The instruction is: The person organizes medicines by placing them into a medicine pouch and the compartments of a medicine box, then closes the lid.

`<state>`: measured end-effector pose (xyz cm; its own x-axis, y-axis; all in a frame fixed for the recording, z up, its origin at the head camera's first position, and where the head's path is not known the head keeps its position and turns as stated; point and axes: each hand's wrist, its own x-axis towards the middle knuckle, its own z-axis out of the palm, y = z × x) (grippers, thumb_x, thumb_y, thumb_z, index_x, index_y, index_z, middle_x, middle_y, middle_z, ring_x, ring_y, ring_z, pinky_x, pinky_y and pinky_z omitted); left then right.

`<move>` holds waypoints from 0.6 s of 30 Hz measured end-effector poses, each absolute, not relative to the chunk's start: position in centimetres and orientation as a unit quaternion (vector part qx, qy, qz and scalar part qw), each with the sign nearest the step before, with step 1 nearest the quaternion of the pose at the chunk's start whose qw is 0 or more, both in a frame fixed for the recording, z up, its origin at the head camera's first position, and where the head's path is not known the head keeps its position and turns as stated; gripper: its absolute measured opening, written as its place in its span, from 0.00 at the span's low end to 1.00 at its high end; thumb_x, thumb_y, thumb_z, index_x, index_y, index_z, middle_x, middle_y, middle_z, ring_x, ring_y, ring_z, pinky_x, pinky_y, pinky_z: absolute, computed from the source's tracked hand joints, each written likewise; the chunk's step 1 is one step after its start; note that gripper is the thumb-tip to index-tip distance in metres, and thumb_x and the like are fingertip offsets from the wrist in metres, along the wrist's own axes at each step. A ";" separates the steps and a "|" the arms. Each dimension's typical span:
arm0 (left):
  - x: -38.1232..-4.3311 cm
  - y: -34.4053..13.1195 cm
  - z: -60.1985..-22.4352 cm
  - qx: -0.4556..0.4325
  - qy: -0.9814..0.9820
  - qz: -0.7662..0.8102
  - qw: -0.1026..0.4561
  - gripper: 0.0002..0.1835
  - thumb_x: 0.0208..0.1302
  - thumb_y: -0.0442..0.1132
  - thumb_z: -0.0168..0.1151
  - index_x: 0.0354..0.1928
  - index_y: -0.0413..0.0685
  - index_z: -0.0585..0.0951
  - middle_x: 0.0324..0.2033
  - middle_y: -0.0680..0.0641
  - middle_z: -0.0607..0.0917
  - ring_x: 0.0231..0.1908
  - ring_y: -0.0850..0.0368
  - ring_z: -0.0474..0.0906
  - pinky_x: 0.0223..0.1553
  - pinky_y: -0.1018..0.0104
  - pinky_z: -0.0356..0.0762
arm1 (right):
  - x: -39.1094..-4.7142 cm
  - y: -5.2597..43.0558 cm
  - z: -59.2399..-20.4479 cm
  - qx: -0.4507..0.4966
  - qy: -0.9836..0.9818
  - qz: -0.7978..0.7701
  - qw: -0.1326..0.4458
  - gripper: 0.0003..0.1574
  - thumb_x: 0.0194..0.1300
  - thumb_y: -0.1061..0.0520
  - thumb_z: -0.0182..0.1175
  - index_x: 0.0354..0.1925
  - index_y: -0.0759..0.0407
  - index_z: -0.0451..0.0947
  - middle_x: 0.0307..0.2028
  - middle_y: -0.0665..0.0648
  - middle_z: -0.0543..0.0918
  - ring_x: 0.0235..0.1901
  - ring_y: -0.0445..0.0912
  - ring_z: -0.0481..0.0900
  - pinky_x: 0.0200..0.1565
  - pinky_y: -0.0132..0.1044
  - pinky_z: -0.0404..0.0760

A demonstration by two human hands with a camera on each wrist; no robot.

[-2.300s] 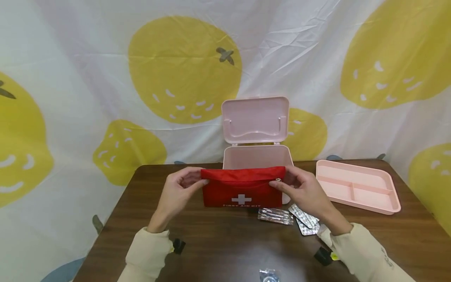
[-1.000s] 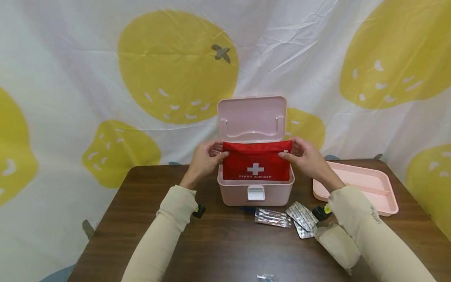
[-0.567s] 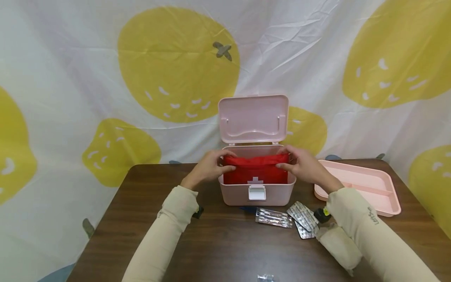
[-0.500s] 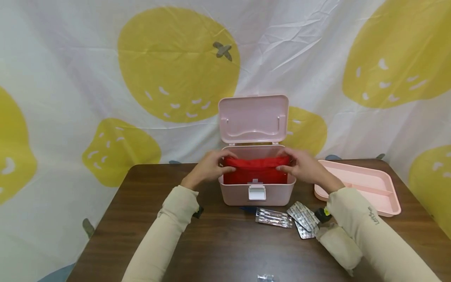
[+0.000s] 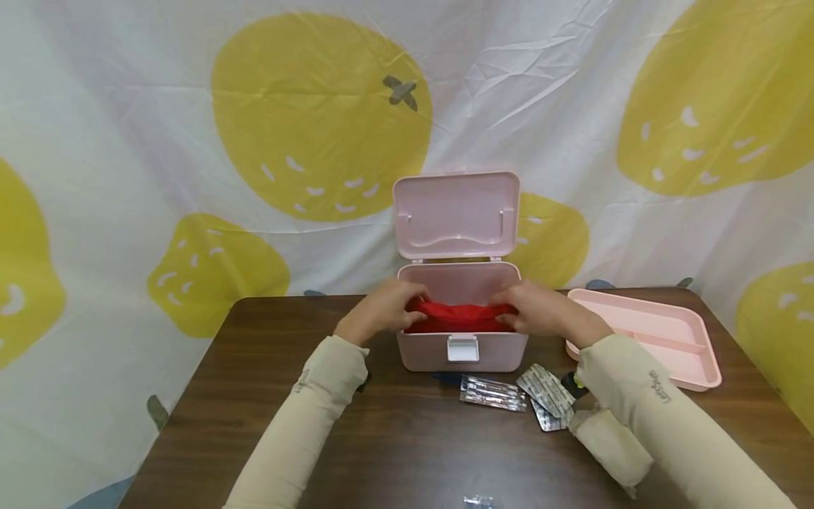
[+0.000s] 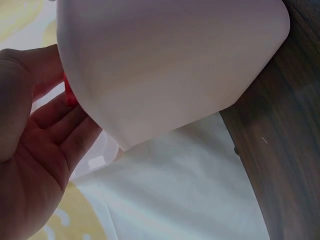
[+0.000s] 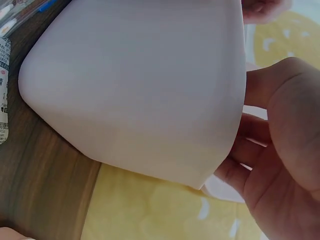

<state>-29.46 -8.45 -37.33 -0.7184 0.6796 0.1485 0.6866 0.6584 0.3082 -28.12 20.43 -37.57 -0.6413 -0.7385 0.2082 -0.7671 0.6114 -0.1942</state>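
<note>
A red first aid pouch (image 5: 461, 319) sits low inside the pink box (image 5: 420, 353), with only its top part showing above the front wall. My left hand (image 5: 384, 309) pinches the pouch's left end between thumb and fingers, reaching over the box's rim. At the other end, my right hand (image 5: 540, 309) holds the right corner the same way. In the left wrist view a sliver of the red pouch (image 6: 69, 94) shows by the fingers. The box wall hides the right fingertips in the right wrist view. The hinged lid (image 5: 456, 215) stands upright behind.
A pink divided tray (image 5: 661, 332) lies to the right. In front of the box are packaged swabs (image 5: 492, 393), silver blister packs (image 5: 547, 392) and something blue (image 5: 450, 379). A beige wrapped bundle (image 5: 610, 442) lies by the right sleeve, and a small clear packet (image 5: 478, 502) at the front edge.
Both hands carried the pouch back from in front of the box, over its opening, then down into it. Its white cross has sunk from sight behind the front wall.
</note>
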 end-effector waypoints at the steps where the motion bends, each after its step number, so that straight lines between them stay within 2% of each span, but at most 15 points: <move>1: -29.5 -8.4 -37.4 -0.376 -0.911 -0.167 0.009 0.09 0.62 0.35 0.68 0.45 0.44 0.85 0.38 0.48 0.87 0.36 0.55 0.78 0.42 0.64 0.77 | -28.1 20.3 -37.5 0.422 -0.896 0.128 0.049 0.09 0.57 0.69 0.64 0.32 0.56 0.82 0.24 0.49 0.77 0.26 0.43 0.73 0.33 0.39 0.76; 7: -29.5 -8.0 -37.5 -0.381 -0.914 -0.137 0.013 0.08 0.61 0.33 0.67 0.42 0.44 0.85 0.37 0.49 0.87 0.36 0.54 0.79 0.43 0.62 0.78 | -28.2 19.7 -37.5 0.415 -0.903 0.111 0.030 0.12 0.57 0.70 0.62 0.26 0.53 0.78 0.21 0.47 0.74 0.23 0.41 0.69 0.31 0.36 0.72; 13: -29.5 -7.6 -37.7 -0.371 -0.922 -0.103 0.024 0.04 0.60 0.34 0.68 0.38 0.46 0.86 0.31 0.51 0.85 0.31 0.55 0.77 0.39 0.61 0.77 | -28.2 19.3 -37.5 0.410 -0.907 0.089 0.043 0.09 0.57 0.69 0.62 0.27 0.56 0.80 0.24 0.50 0.73 0.24 0.43 0.70 0.31 0.38 0.73; 18: -29.6 -7.2 -38.0 -0.375 -0.923 -0.065 0.054 0.03 0.57 0.32 0.67 0.32 0.48 0.85 0.27 0.51 0.84 0.29 0.53 0.77 0.36 0.60 0.77 | -28.3 18.7 -37.7 0.401 -0.910 0.083 0.059 0.07 0.57 0.70 0.62 0.30 0.60 0.82 0.27 0.53 0.72 0.27 0.46 0.71 0.33 0.39 0.75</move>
<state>-29.57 -7.25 -37.96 -0.7122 0.6859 0.1495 0.7001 0.7096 0.0795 -28.30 18.67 -37.67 -0.6718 -0.7199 0.1744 -0.7396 0.6650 -0.1038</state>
